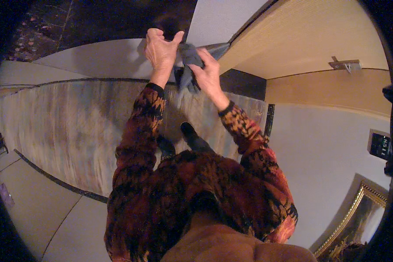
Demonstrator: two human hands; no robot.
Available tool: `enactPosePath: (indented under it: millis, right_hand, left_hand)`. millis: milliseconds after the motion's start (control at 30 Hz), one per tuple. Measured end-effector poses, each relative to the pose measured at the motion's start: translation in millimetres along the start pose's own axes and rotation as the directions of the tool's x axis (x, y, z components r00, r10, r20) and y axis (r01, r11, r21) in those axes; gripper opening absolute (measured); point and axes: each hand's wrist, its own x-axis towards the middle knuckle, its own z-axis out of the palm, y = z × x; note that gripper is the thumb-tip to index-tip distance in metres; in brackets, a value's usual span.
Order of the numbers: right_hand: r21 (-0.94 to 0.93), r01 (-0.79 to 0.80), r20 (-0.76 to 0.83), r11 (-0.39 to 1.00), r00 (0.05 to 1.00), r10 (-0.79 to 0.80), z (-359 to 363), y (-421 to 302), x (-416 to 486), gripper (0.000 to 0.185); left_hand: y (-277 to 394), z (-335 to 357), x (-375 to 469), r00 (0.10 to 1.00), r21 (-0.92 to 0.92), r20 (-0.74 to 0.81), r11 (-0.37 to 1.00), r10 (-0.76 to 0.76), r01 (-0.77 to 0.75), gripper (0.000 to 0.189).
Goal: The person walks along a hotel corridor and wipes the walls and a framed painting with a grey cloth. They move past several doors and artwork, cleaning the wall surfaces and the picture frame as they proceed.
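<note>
My right hand (208,70) grips a bunched grey-blue cloth (190,57) between thumb and fingers, at the upper middle of the head view. Part of the cloth hangs below the hand, and a stretched part reaches right to the edge of a light wooden door (281,42). Just left of the cloth is my left hand (161,49), raised, with thumb and fingers apart, in front of a dark panel or picture (118,19) on the wall. Whether its curled fingers hold anything small, I cannot tell.
Under my feet lies a streaked multicoloured carpet (78,131). A metal door handle (345,64) is at the right. On the right wall hang a small dark sign (380,144) with writing and a gold-framed picture (358,196). Pale wall or cabinet panels (49,203) stand lower left.
</note>
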Motion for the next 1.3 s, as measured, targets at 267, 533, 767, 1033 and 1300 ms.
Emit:
enactPosePath:
  millis: [267,533,767,1033,1300]
  right_hand:
    - [-0.010,-0.330,0.476,0.944,0.829,0.294,-8.0,53.2,-117.7,0.028]
    - [0.044,-0.536,0.300,0.843,0.812,0.501,-19.4,102.8,-139.2,0.016]
    - [-0.018,-0.614,0.315,0.789,0.746,0.587,-3.9,96.3,-145.8,0.022]
    - [0.143,-0.610,0.354,0.779,0.767,0.536,10.8,74.5,-121.7,0.022]
    - [0.007,-0.520,0.384,0.854,0.790,0.478,1.4,105.6,-146.4,0.027]
  left_hand:
    - [-7.6,7.9,1.5,0.993,-0.033,0.095,0.997,-0.066,0.070,0.054]
    - [-19.0,16.4,-8.7,0.991,-0.031,0.070,0.994,0.111,-0.109,0.057]
    - [-24.8,27.0,-16.3,0.985,0.138,-0.017,0.976,0.170,-0.166,0.056]
    - [-31.5,25.6,-9.5,0.978,0.046,0.062,0.978,0.199,-0.202,0.052]
    - [-28.6,40.3,-10.6,0.997,0.077,-0.020,0.994,0.079,-0.077,0.046]
